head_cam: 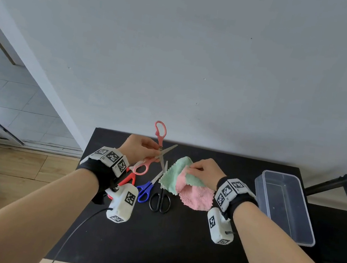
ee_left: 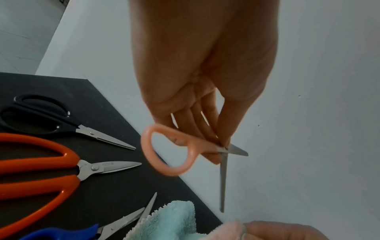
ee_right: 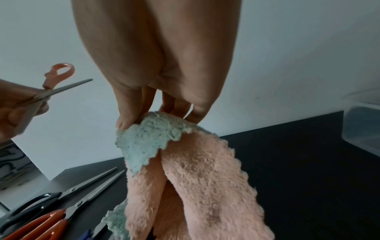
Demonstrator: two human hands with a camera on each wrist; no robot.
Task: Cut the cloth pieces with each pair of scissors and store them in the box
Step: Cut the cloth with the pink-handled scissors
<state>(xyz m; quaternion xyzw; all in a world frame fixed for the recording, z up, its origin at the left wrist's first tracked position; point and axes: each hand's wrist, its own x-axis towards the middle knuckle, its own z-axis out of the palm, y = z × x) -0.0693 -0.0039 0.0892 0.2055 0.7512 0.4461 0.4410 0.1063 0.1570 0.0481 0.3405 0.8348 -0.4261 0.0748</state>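
My left hand (head_cam: pixel 155 151) pinches the pink scissors (head_cam: pixel 160 139) at the pivot, lifted above the black table (head_cam: pixel 171 246). The blades are spread wide apart, one handle pointing up and one down. In the left wrist view the left hand's fingertips (ee_left: pixel 223 142) meet at the pivot, beside the pink handle loop (ee_left: pixel 146 146). My right hand (head_cam: pixel 191 168) pinches a green cloth (head_cam: pixel 174 175) and a pink cloth (head_cam: pixel 197 198) together by their upper edge; their lower parts rest on the table. The right wrist view shows the green cloth (ee_right: pixel 148 138) over the hanging pink cloth (ee_right: pixel 205 186).
Orange scissors (head_cam: pixel 129 178), blue scissors (head_cam: pixel 145 189) and black scissors (head_cam: pixel 160 200) lie shut on the table below the hands. A clear plastic box (head_cam: pixel 286 205) stands with nothing in it at the table's right edge. A grey wall rises behind the table.
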